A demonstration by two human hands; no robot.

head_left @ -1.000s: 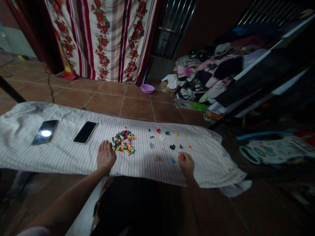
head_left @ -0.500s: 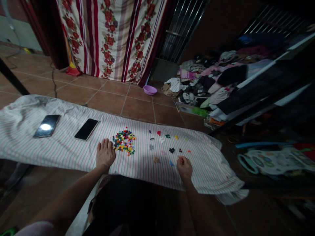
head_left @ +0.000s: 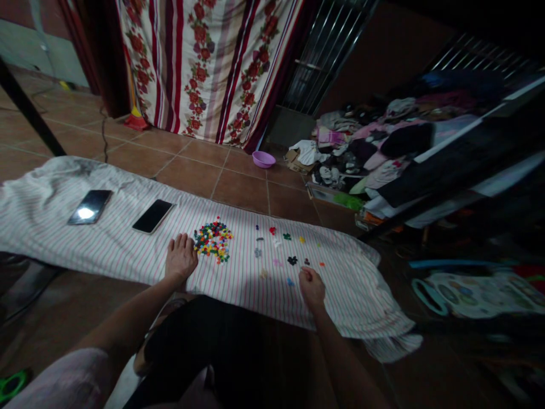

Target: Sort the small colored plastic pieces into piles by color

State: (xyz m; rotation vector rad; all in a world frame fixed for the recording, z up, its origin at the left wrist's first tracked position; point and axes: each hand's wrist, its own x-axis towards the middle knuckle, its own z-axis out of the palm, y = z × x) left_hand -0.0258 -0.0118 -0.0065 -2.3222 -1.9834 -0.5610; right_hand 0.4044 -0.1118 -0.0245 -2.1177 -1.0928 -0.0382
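My left hand (head_left: 181,257) lies open beside the mixed beads (head_left: 213,241); my right hand (head_left: 312,286), fingers curled, nears black beads (head_left: 292,260), its grasp indiscernible.

Left hand (head_left: 181,260) flat beside bead pile (head_left: 212,241); right hand (head_left: 313,287) curled near blue beads (head_left: 290,282); 2 phones (head_left: 153,216).

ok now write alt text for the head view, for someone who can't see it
A person's left hand lies flat on a striped cloth beside a mixed heap of small coloured pieces, while the curled right hand is near small single-colour clusters. Two phones lie farther left; a floral curtain hangs beyond.
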